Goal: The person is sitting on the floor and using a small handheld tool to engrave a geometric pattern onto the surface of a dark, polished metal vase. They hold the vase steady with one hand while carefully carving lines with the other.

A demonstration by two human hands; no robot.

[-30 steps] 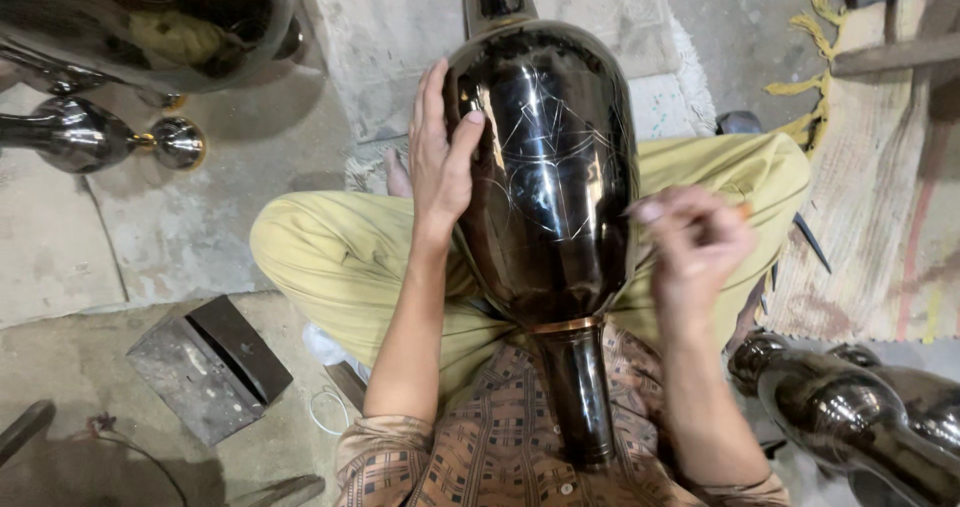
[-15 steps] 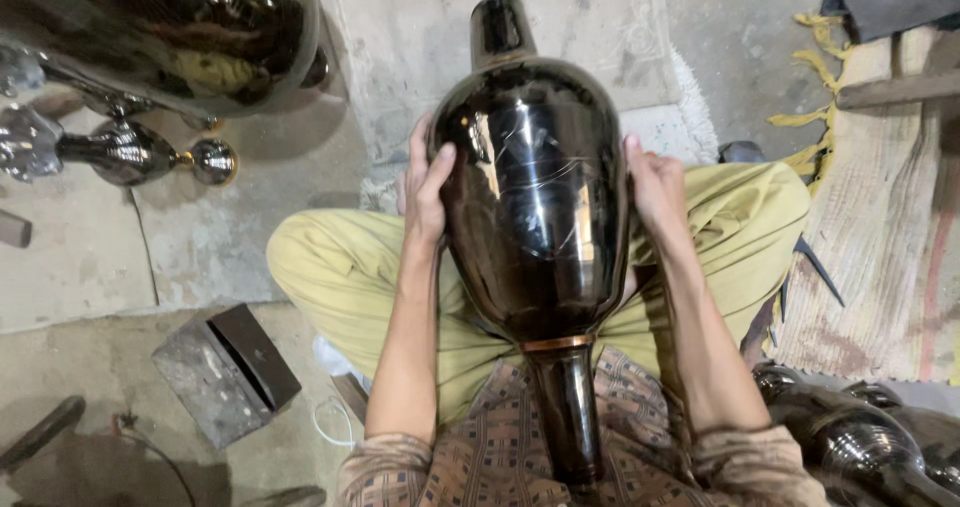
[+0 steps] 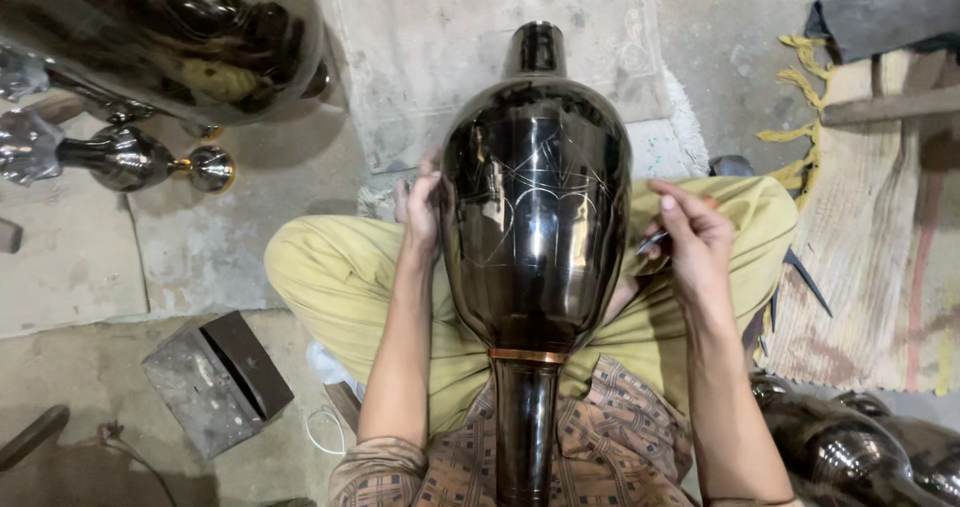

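Your right hand (image 3: 695, 242) has come off the tall glossy black metal vase (image 3: 535, 227) lying across your lap; its fingers now pinch a thin metal scribing tool (image 3: 652, 241) at 3 o'clock. Your left hand (image 3: 420, 207) presses flat at 9 o'clock. A grey metal box (image 3: 215, 382) sits on the floor at 8 o'clock.

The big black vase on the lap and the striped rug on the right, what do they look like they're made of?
Big black vase: probably metal with a glossy dark finish; it mirrors light, and scratched lines show bright. Striped rug: woven cloth, matte, with yellow fringe along its edge.
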